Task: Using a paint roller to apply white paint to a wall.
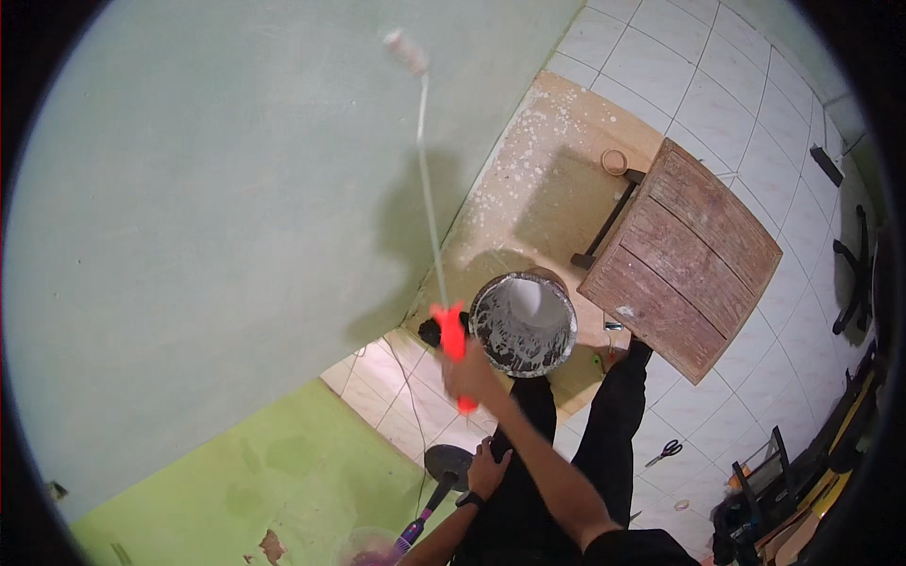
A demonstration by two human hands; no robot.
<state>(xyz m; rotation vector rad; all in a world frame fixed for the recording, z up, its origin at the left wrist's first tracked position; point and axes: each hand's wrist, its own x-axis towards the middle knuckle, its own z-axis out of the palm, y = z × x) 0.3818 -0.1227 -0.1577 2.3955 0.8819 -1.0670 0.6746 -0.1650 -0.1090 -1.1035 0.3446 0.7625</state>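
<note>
My right hand (469, 377) is wrapped round the red handle of a small paint roller (431, 203). Its long thin rod reaches up to a whitish roller head in front of the pale green wall (245, 189); whether the head touches the wall I cannot tell. Just beyond my right hand stands a bucket (538, 354), its inner wall streaked with whitish paint and a white patch showing inside. My left hand (488, 469), with a dark watch at the wrist, lies on my black-trousered leg, fingers stretched out.
To the right is a wooden stool (681, 269) with a worn plank top, beside a paint-spattered board (538, 141) on the tiled floor. Scissors (664, 453) lie right of my legs. A dark round base with a pole (447, 462) is near my left hand. Bright green covers the lower wall (311, 472).
</note>
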